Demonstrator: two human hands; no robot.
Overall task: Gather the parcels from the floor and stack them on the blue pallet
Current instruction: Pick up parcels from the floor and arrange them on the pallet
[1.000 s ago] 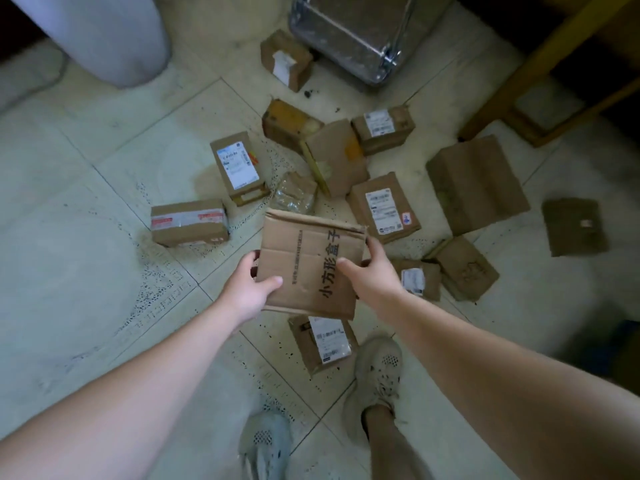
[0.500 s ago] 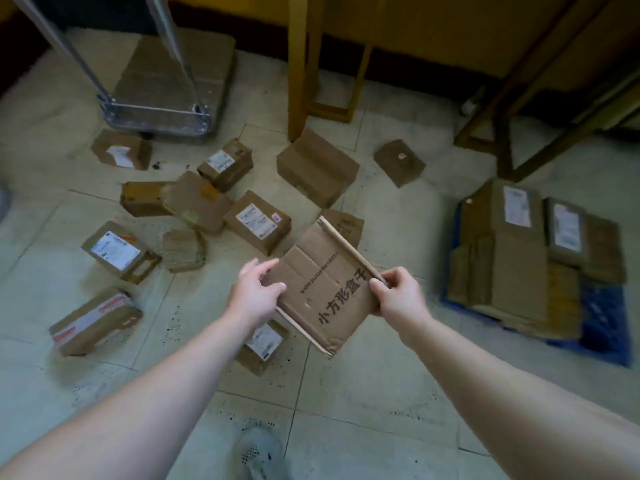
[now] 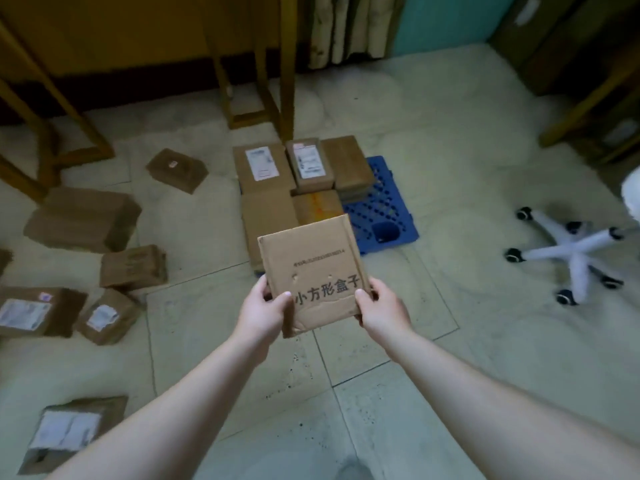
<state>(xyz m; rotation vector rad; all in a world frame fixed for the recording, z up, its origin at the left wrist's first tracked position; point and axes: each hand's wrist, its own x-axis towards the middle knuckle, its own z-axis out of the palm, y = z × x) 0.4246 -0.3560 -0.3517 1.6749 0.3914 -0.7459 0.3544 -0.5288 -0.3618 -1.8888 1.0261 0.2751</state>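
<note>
Head view. Held parcel [image 3: 311, 271]: a flat, near-square cardboard box, carried in the air at centre frame, above the floor [image 3: 450, 150] and just short of the blue pallet [image 3: 384, 209]. Its broad printed face is turned up toward the camera. The line of large black characters runs left to right across the near part of that face, rising slightly to the right. The far edge points at the pallet and, from this angle, overlaps the near side of the load. The sides are almost equal, so no clear long axis can be read.

Left hand [image 3: 265, 306]: clamped on the parcel's near left corner, thumb on the printed face, fingers underneath and hidden.

Right hand [image 3: 379, 308]: clamped on the near right edge in the same manner, thumb on top.

Stacked parcels [image 3: 263, 168]: laid flat and close together over the left and rear of the pallet, two with white labels facing up. The right front of the blue grid is uncovered.

Loose parcels [image 3: 83, 220]: scattered on the floor left of the pallet, at mixed angles, several labelled.

Chair base [image 3: 575, 251]: white, five castors, standing right of the pallet and well apart from it. Wooden legs [image 3: 287, 64] stand behind the pallet.
</note>
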